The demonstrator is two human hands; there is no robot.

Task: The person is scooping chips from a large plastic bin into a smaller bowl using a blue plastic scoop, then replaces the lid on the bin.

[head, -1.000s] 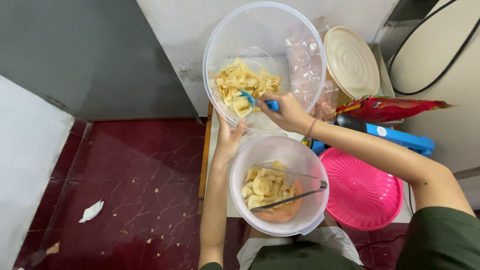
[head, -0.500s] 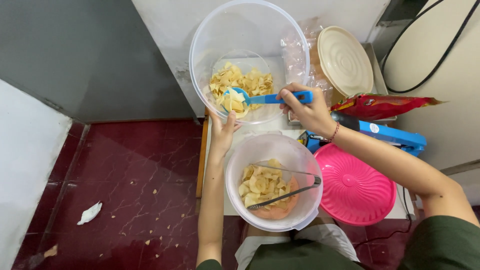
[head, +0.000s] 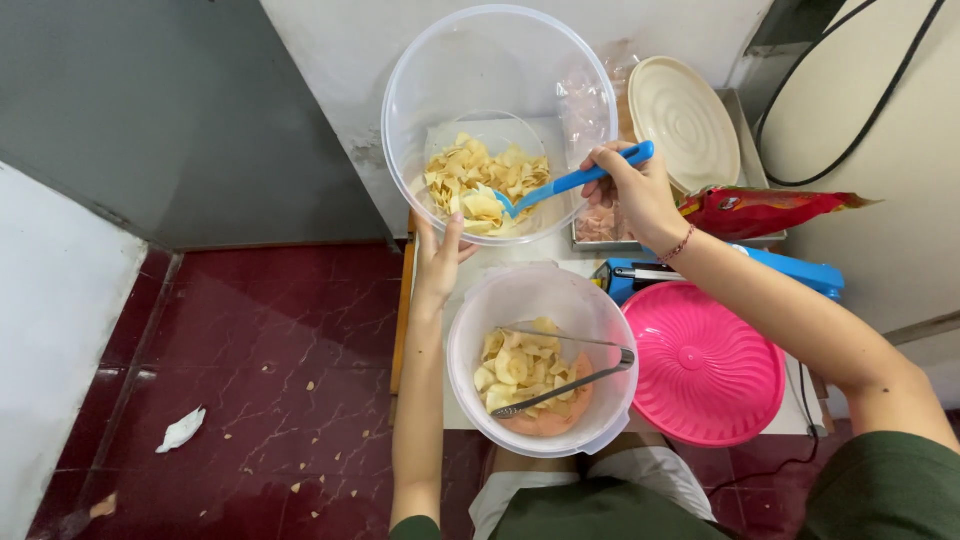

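Left hand (head: 440, 258) spread against rim of large bowl (head: 420, 60) on counter (head: 565, 262), right hand (head: 640, 195) pinching blue scoop (head: 570, 183) in chips (head: 485, 180); lower bowl (head: 470, 320) part filled, most chips left.

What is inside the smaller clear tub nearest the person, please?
The smaller tub holds pale yellow chips with metal tongs lying across them. An orange-pink mass shows at the bottom edge; the chips cover the rest of it.
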